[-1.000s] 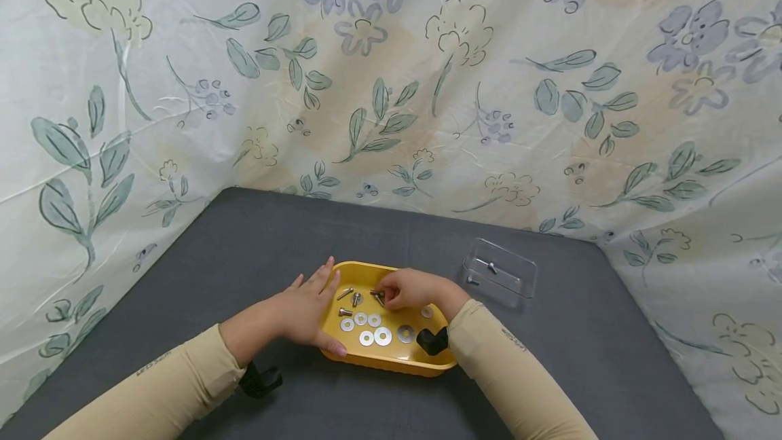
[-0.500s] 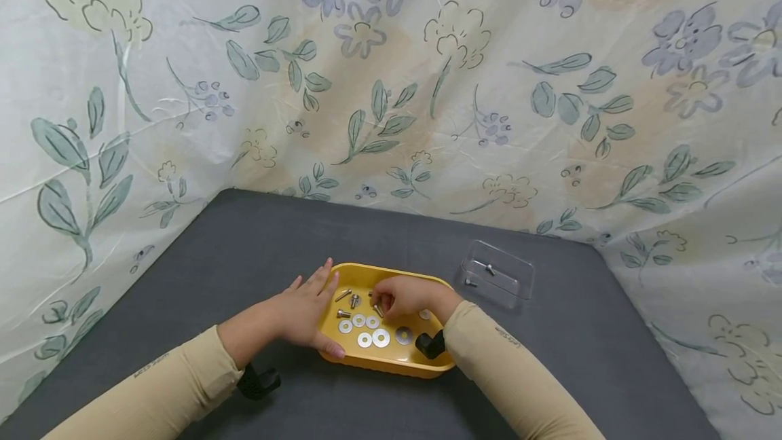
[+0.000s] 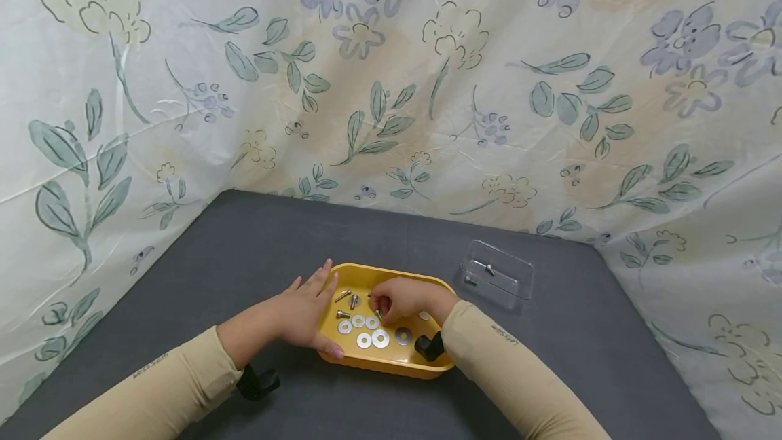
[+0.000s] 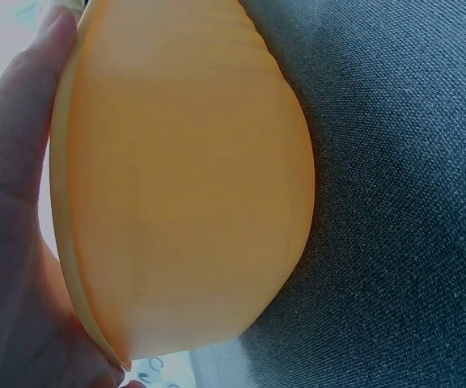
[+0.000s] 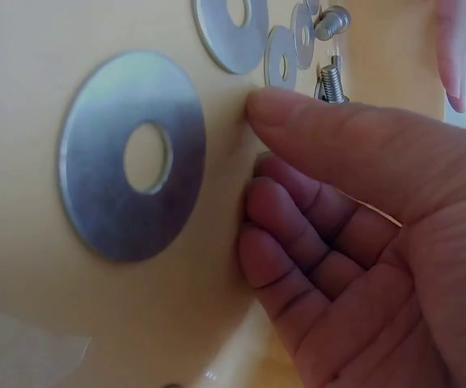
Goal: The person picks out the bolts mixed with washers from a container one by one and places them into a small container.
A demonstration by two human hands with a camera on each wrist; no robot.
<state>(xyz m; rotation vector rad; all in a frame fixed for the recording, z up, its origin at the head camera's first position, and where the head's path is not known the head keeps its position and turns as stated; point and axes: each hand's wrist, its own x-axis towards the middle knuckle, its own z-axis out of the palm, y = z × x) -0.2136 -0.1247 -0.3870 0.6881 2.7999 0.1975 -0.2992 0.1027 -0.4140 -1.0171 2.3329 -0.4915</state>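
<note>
A yellow tray (image 3: 391,363) holds several flat washers (image 3: 380,338) and bolts (image 3: 343,314). My left hand (image 3: 299,311) rests on the tray's left end with fingers spread, the thumb over the near corner. In the left wrist view that hand (image 4: 14,178) lies along the tray's rim (image 4: 61,178). Inside the tray, my right hand (image 3: 406,299) has curled fingers and pinches a small bolt (image 3: 379,316) at its fingertips. The right wrist view shows this hand (image 5: 362,186) low over the tray floor near a large washer (image 5: 95,153); its fingers hide the pinched bolt.
To the right and behind the tray, a clear plastic box (image 3: 513,284) holds two bolts (image 3: 490,269). Both stand on a dark grey cloth surface (image 3: 275,236). A floral curtain (image 3: 391,87) rises behind and at the sides.
My right hand has shifted slightly toward the near side of the tray, and the bolt at its fingertips has moved with it. The left hand stays on the tray.
</note>
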